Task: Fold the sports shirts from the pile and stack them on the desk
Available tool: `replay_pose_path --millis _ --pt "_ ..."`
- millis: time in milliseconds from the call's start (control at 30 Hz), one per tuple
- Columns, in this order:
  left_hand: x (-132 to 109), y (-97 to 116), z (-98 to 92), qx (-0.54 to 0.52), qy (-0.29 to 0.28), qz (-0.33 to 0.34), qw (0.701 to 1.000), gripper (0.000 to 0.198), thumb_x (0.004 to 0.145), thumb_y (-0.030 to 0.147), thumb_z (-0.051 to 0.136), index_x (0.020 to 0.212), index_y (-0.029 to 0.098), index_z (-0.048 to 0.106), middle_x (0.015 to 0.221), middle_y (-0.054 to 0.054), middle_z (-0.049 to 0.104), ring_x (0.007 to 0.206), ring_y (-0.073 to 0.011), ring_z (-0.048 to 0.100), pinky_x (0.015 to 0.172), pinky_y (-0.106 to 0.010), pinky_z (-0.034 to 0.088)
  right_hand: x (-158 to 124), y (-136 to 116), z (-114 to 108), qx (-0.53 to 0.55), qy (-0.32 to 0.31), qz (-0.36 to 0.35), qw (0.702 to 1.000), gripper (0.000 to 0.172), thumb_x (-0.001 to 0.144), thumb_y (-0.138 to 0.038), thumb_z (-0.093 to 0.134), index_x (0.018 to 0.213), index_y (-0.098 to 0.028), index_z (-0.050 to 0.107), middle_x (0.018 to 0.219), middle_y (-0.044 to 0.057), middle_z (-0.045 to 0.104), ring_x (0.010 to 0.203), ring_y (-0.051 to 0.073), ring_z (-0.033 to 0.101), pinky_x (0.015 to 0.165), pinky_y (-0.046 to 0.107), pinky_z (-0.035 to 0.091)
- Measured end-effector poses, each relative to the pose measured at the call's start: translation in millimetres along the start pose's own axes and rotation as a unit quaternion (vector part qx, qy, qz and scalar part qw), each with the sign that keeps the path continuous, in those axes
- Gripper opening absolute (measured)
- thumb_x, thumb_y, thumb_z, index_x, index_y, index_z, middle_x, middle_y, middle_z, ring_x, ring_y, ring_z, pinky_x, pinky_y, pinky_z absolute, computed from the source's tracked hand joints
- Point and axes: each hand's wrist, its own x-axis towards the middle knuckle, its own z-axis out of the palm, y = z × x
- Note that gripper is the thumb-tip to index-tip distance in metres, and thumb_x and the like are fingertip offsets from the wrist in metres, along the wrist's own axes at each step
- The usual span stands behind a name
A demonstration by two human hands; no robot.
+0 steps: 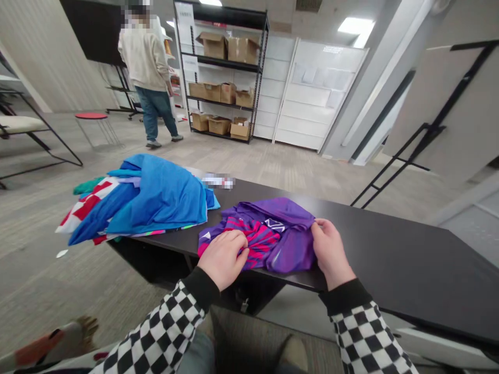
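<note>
On the dark tabletop lies a rumpled purple sports shirt [286, 249] with pink stripes and white marks. My left hand [224, 257] is on its near left part, fingers curled into the striped cloth with the thumb against them. At the right edge of the shirt, my right hand [331, 249] pinches the fabric between thumb and fingers. To the left is a heap of clothes [156, 195], mostly blue, with a red-and-white checked piece and some green; part of it hangs over the table's left end.
The dark table [393, 254] runs off to the right. A small printed item [219, 181] lies at its far edge. Beyond are a person [146, 78] facing away, a shelf rack [222, 62] with cardboard boxes, a red stool [91, 116] and a black-framed stand [424, 135].
</note>
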Motion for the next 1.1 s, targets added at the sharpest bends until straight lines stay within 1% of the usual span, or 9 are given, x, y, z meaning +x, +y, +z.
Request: replay_pose_path --millis 133,300,400,467,567,667,800,933,1100 --pt "-3.8 -1.4 1.9 0.007 0.031 0.020 0.999 0.016 0.111 0.021 0.057 0.100 0.025 0.069 0.120 -0.008 0.081 0.116 -0.0292 0.078 0.106 -0.049 0.061 9.9 12.0 -39.7 0.187 0.197 0.050 0.961 0.047 0.080 -0.051 0.083 0.114 -0.024 0.066 0.091 -0.001 0.071 0.076 0.019 0.067 0.073 0.032 0.058" --pt "-8.3 5.7 17.7 0.044 0.080 0.033 0.995 0.020 0.106 0.018 0.057 0.115 0.023 0.075 0.134 -0.011 0.082 0.131 -0.0336 0.076 0.120 -0.057 0.057 -17.2 9.0 -72.2 0.139 0.210 0.036 0.967 0.066 0.098 -0.059 0.062 0.155 -0.027 0.051 0.137 0.013 0.072 0.112 0.029 0.079 0.096 0.048 0.066" --pt "-7.4 7.5 25.2 0.054 0.103 0.022 0.993 0.023 0.103 0.017 0.057 0.114 0.022 0.077 0.132 -0.012 0.084 0.130 -0.0344 0.078 0.118 -0.057 0.059 -45.1 -1.9 -63.3 -0.121 0.121 -0.113 0.979 0.074 0.099 -0.054 0.066 0.164 -0.022 0.053 0.170 0.022 0.055 0.158 0.038 0.056 0.129 0.061 0.049" --pt "-7.6 10.0 27.9 0.055 0.109 0.017 0.992 0.026 0.102 0.015 0.056 0.114 0.022 0.078 0.131 -0.012 0.084 0.129 -0.0346 0.078 0.117 -0.058 0.059 -63.0 -9.0 -46.7 -0.265 -0.032 -0.212 0.940 0.065 0.102 -0.045 0.066 0.161 -0.021 0.062 0.176 0.019 0.052 0.167 0.038 0.044 0.138 0.061 0.038" --pt "-15.4 26.8 28.6 0.037 0.125 0.012 0.991 0.030 0.099 0.012 0.055 0.114 0.022 0.080 0.138 -0.014 0.083 0.130 -0.0345 0.078 0.118 -0.059 0.060 -84.3 -17.3 -17.9 -0.382 -0.184 -0.232 0.875 0.049 0.109 -0.033 0.056 0.155 -0.026 0.072 0.171 0.011 0.063 0.165 0.038 0.049 0.139 0.065 0.034" --pt "-32.0 61.0 29.9 -0.017 0.151 0.072 0.986 0.036 0.096 0.010 0.057 0.118 0.025 0.080 0.150 -0.010 0.078 0.143 -0.0317 0.071 0.128 -0.057 0.054 -95.4 -22.6 -1.9 -0.445 -0.186 -0.219 0.848 0.049 0.111 -0.027 0.053 0.156 -0.025 0.072 0.169 0.010 0.065 0.163 0.040 0.051 0.137 0.068 0.035" --pt "-43.3 90.3 35.7 -0.031 0.088 0.145 0.985 0.044 0.095 0.016 0.063 0.132 0.031 0.081 0.162 -0.003 0.072 0.157 -0.0299 0.061 0.143 -0.056 0.036 -95.2 -23.4 -4.1 -0.443 -0.193 -0.217 0.848 0.047 0.112 -0.028 0.055 0.156 -0.023 0.072 0.171 0.010 0.064 0.165 0.037 0.050 0.137 0.065 0.037" --pt "-31.1 59.4 35.0 0.041 0.035 0.042 0.998 0.056 0.101 0.028 0.066 0.157 0.025 0.072 0.166 -0.012 0.069 0.156 -0.0360 0.063 0.141 -0.063 0.037 -90.8 -20.3 -8.1 -0.437 -0.195 -0.215 0.851 0.046 0.112 -0.029 0.056 0.154 -0.022 0.073 0.170 0.009 0.064 0.164 0.038 0.050 0.137 0.065 0.037" --pt "-20.7 15.7 20.0 0.046 -0.053 0.058 0.996 0.055 0.107 0.036 0.069 0.162 0.030 0.070 0.173 -0.008 0.063 0.162 -0.0352 0.057 0.140 -0.064 0.039 -91.3 -18.8 -6.7 -0.440 -0.193 -0.226 0.848 0.046 0.112 -0.031 0.056 0.154 -0.023 0.073 0.170 0.010 0.065 0.163 0.039 0.052 0.135 0.066 0.040"
